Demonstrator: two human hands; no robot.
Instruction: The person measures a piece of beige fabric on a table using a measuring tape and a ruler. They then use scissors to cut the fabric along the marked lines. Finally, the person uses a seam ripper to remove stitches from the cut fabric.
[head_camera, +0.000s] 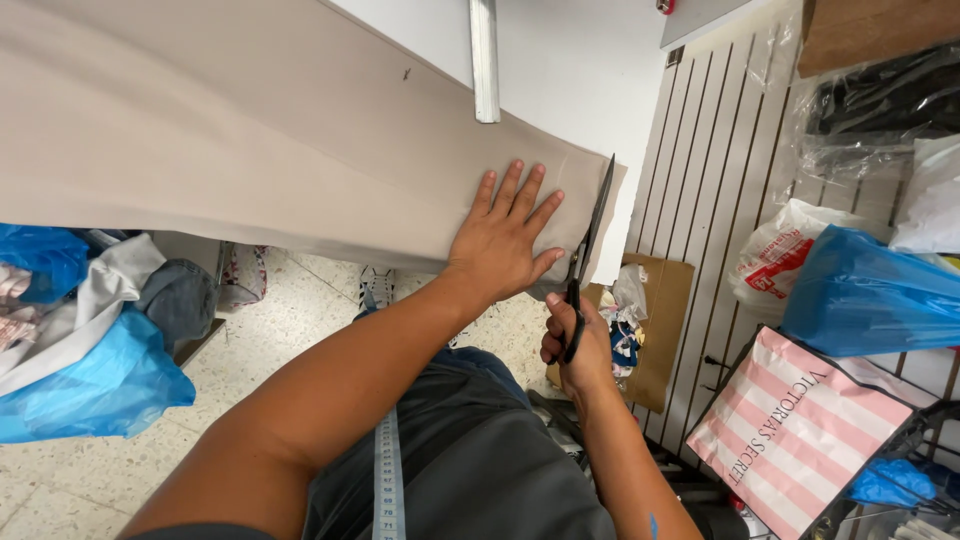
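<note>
Beige fabric (250, 150) edge, scissors (590, 240), right hand (575, 345)

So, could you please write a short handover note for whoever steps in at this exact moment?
Left hand: flat, fingers spread, pressing the beige cloth down near its right end.
Right hand: gripping the black scissors, blades pointing away along the cloth's right end, just right of the left hand.
The cloth lies across the white table, its near edge hanging over. A metal ruler lies on the table and cloth beyond the left hand. A tape measure hangs at the person's front.
Done: cloth laid out and held; scissors at its near edge.
Left: the cut along the right end; its progress cannot be seen.
</note>
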